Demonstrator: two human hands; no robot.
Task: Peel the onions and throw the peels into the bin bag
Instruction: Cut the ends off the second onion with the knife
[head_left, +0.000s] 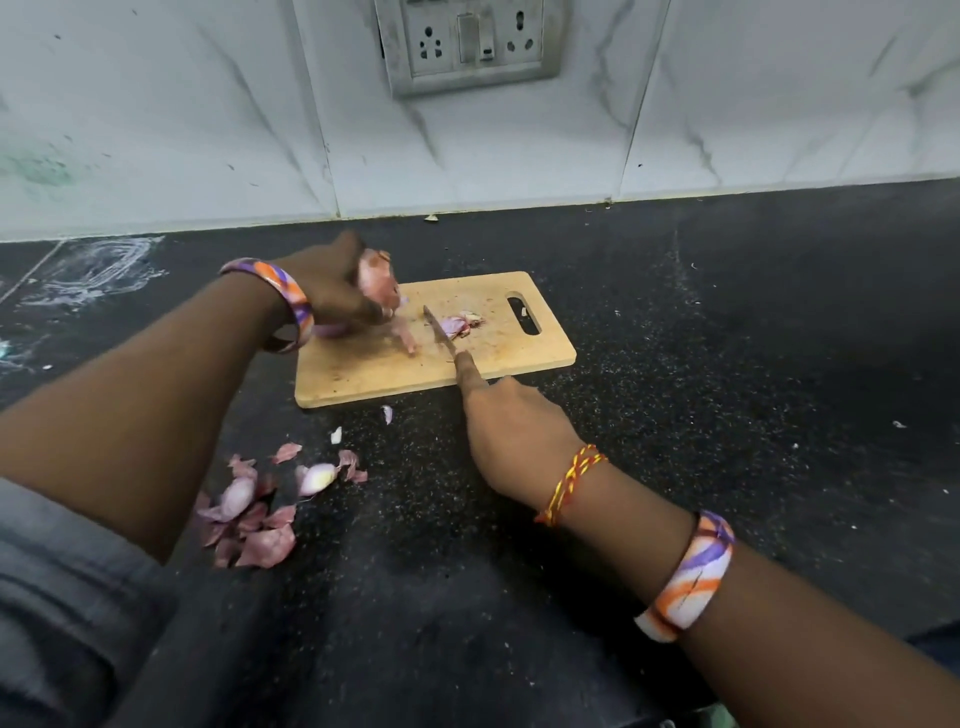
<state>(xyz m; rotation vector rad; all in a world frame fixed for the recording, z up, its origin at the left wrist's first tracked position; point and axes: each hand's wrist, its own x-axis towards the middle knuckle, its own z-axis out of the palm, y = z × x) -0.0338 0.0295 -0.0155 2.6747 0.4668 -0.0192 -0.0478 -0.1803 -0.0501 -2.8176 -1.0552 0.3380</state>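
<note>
My left hand (332, 291) is shut on a pink onion (378, 280), held just above the left end of a wooden cutting board (519, 353). My right hand (511, 431) grips a knife (439, 332); its forefinger lies along the spine and the blade points up onto the board. A small onion scrap (460, 325) lies on the board beside the blade. A heap of pink onion peels (260, 519) lies on the dark counter in front of the board, near my left forearm. No bin bag is in view.
The black speckled counter (727, 364) stretches to the right of the board. A white marble-look wall (156, 130) rises behind it, with a socket plate (467, 47) at the top. A few small peel bits (387, 414) lie by the board's front edge.
</note>
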